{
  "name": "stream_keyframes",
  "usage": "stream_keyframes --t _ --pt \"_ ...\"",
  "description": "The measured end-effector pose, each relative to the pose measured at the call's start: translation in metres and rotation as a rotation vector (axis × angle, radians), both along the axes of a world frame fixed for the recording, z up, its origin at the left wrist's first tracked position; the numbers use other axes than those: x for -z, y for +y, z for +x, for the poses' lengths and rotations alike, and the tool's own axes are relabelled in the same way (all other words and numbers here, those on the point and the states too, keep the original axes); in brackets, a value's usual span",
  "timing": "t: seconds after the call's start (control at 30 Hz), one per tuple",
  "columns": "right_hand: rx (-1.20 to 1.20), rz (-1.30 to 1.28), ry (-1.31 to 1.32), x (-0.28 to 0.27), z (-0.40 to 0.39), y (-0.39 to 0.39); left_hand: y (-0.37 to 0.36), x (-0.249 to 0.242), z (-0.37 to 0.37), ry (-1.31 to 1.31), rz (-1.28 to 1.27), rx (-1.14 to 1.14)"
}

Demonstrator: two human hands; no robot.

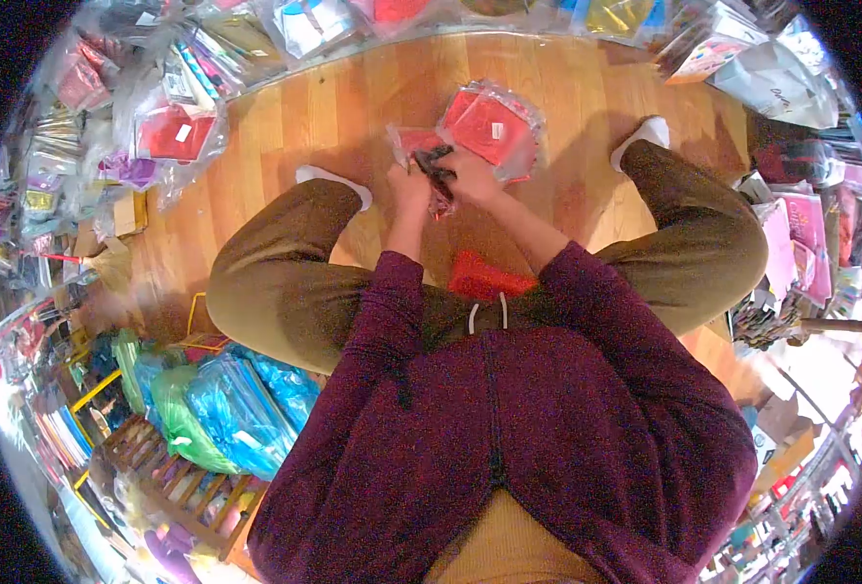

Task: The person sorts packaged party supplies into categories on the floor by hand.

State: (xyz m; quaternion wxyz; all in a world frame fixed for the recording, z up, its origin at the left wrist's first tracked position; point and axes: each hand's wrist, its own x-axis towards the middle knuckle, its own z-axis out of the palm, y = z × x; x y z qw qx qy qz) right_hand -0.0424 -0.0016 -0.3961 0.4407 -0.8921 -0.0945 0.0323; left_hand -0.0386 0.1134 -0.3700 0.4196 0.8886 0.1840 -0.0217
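Note:
In front of my crossed-open legs, both hands meet over the wooden floor (294, 127). My left hand (409, 187) is closed around the side of a dark, crinkled bundle (435, 167), and my right hand (470, 175) is closed on its other side. What the bundle is cannot be made out. Just beyond my right hand lies a red square packet (489, 127) in clear plastic with a small white label. A smaller red packet (413, 139) in clear wrap lies beyond my left hand. Between my thighs rests a bright red item (484, 276).
Plastic-wrapped goods (173, 131) line the far and left edges. Blue bags (246, 399) and a green bag (183, 414) lie behind my left knee, beside a wooden rack (173, 482). Pink packets (803, 234) are stacked at the right.

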Motion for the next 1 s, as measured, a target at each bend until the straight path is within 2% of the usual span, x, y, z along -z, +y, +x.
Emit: stream_keyframes --t 0.07,0.13,0.2,0.23,0.3,0.33,0.4,0.43,0.5,0.53,0.6,0.63,0.7,0.73,0.8,0.83,0.9,1.0 --pt "-0.149 0.094 -0.074 -0.011 -0.006 0.000 0.008 0.007 0.004 -0.026 -0.003 0.086" --pt "-0.210 0.133 -0.029 -0.019 -0.007 -0.005 0.011 0.013 0.005 -0.058 0.003 0.164" --pt "-0.220 0.121 0.099 -0.021 -0.003 -0.009 0.002 -0.006 0.000 -0.166 -0.172 -0.017" --pt "-0.224 0.126 0.096 -0.022 0.000 -0.015 0.005 0.003 0.002 -0.168 -0.166 -0.020" --pt "-0.077 0.299 0.310 -0.032 0.010 -0.032 0.011 0.027 0.006 -0.181 -0.175 0.006" --pt "-0.080 0.297 0.311 -0.025 0.015 -0.037 0.012 0.033 0.005 -0.180 -0.175 0.003" --pt "0.329 0.245 -0.073 -0.013 0.020 -0.046 0.006 0.022 0.004 -0.247 -0.153 0.001" --pt "0.331 0.240 -0.075 -0.007 0.021 -0.051 0.004 0.016 0.005 -0.248 -0.158 0.002" --pt "0.212 -0.055 -0.160 -0.003 0.025 -0.055 -0.002 -0.011 0.006 0.099 -0.036 -0.036" --pt "0.210 -0.055 -0.159 0.002 0.025 -0.052 -0.001 -0.002 0.007 0.099 -0.037 -0.039" --pt "0.142 -0.334 -0.218 0.038 0.019 -0.035 0.005 0.022 0.008 -0.105 -0.325 -0.007" --pt "0.105 -0.469 -0.246 0.054 0.016 -0.028 0.004 0.017 0.007 -0.102 -0.319 -0.015" --pt "0.055 -0.533 -0.229 0.081 0.007 -0.024 0.000 0.001 0.004 0.032 -0.005 -0.047" --pt "0.012 -0.605 -0.215 0.092 0.005 -0.024 0.000 0.001 0.005 0.035 0.004 -0.055" --pt "-0.048 -0.648 -0.144 0.080 0.007 -0.031 0.001 0.006 0.005 -0.034 -0.214 -0.025" --pt "-0.060 -0.654 -0.162 0.072 0.008 -0.038 0.001 0.010 0.004 -0.023 -0.212 -0.026" --pt "-0.040 -0.657 -0.207 0.072 0.012 -0.045 -0.001 0.012 0.009 0.026 0.072 -0.021" --pt "0.075 -0.661 -0.265 0.064 0.027 -0.051 -0.003 0.000 0.006 0.040 0.066 0.092"
